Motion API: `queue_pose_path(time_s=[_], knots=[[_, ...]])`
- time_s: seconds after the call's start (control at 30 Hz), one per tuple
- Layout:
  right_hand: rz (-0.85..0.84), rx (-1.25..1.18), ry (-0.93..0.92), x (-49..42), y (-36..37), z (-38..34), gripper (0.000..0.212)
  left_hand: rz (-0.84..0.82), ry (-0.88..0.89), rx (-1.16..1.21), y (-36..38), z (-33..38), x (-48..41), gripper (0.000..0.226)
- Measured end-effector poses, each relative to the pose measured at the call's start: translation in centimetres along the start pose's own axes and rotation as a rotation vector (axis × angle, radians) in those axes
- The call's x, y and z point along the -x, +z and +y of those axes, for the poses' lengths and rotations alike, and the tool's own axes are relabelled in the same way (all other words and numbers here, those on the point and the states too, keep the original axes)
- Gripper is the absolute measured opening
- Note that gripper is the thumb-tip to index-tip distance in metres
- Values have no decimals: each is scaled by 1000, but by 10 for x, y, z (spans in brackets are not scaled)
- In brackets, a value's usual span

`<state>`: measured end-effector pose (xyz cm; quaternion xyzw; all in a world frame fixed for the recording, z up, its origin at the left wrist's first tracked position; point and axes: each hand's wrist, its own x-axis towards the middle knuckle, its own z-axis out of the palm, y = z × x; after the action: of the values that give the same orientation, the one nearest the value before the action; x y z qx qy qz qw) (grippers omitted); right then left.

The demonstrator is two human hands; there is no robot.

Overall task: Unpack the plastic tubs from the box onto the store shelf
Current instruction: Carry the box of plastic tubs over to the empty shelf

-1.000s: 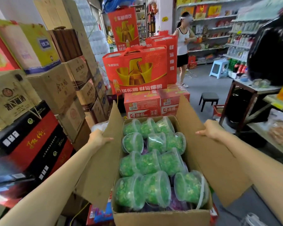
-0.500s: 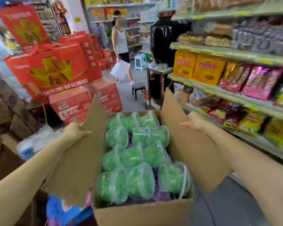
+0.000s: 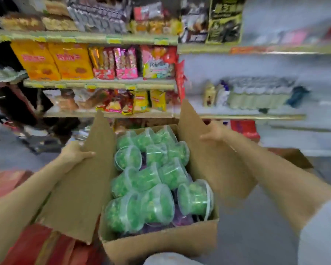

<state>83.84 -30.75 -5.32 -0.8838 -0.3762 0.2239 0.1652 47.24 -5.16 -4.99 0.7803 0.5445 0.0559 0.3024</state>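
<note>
An open cardboard box (image 3: 161, 243) hangs in front of me, carried between both hands. Several clear plastic tubs (image 3: 155, 180) with green contents lie on their sides inside it, with purple ones underneath. My left hand (image 3: 75, 153) grips the left flap's outer edge, thumb on top. My right hand (image 3: 214, 133) holds the upright right flap near its top, fingers behind the cardboard. The store shelf (image 3: 246, 114) stands just beyond the box, its white right section holding a few bottles and a pack of bottled water (image 3: 256, 94).
The left shelving section (image 3: 103, 83) is packed with orange boxes and snack bags on three levels. A dark stool and stand (image 3: 17, 111) are at far left. Red gift boxes (image 3: 44, 245) sit low by my left arm. A cardboard box (image 3: 294, 157) lies at right.
I have turned right with the box, from the aisle and red gift boxes toward the snack shelves. Both hands keep their hold on the flaps. The view now is blurred by motion.
</note>
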Motion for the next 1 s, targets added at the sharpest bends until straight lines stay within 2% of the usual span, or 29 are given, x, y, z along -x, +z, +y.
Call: queue_pose_path(time_s=[0.07, 0.13, 0.27, 0.4, 0.5, 0.63, 0.8, 1.0], knots=[[101, 23, 169, 25, -1, 45, 56, -75, 105, -74, 35, 47, -20, 35], [216, -69, 361, 64, -1, 82, 56, -129, 233, -97, 74, 91, -35, 37], [389, -164, 592, 126, 6, 144, 52, -252, 427, -134, 143, 179, -39, 36], [538, -293, 805, 189, 12, 202, 29, -386, 601, -156, 211, 256, -28, 34], [605, -338, 934, 222, 10, 248, 46, -455, 704, -125, 268, 315, -14, 37], [633, -391, 1053, 249, 2, 325, 48, -531, 823, -182, 359, 392, 13, 32], [613, -461, 1180, 279, -28, 451, 47, -618, 956, -331, 476, 505, 66, 46], [606, -461, 1251, 299, -91, 584, 37, -710, 927, -341, 582, 622, 129, 18]])
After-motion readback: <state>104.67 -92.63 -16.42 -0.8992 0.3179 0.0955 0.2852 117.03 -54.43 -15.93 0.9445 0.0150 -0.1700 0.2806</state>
